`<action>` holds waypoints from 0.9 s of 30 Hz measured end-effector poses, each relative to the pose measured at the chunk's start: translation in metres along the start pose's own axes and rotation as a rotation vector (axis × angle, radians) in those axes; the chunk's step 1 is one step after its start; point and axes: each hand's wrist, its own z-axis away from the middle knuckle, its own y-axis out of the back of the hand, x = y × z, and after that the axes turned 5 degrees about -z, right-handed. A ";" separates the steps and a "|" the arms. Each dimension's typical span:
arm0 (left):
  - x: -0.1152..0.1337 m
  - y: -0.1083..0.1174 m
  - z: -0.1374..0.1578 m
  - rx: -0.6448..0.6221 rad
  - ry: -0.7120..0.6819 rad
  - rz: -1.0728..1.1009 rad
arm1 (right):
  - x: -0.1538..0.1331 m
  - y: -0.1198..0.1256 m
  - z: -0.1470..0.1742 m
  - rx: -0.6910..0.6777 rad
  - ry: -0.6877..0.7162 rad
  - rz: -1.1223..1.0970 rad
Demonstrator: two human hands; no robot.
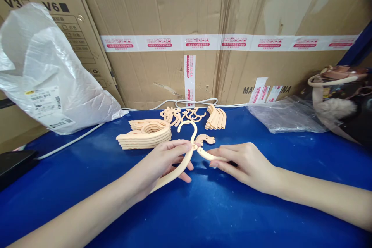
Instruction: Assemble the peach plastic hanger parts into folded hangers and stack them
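the left hand (158,162) grips a cream, smooth, curved plastic arm (176,173) close to the foot of a cream plastic hook (195,128). the right hand (247,162) pinches a second cream, curved plastic arm (205,155), right of the hook's foot; its holed end is just beside the joint, and whether they touch cannot be told. the two hands are apart. if this end comes at a wrong angle, the holes may not meet, and forcing could bend the plastic. the left fingertips are close to the joint, so they might get pinched. a loose, peach, wavy plastic piece (207,139), right of the hook, could be knocked by the knuckles.
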 end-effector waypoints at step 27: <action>0.000 0.001 -0.001 -0.097 0.040 -0.135 | -0.003 0.001 0.002 -0.003 0.152 0.219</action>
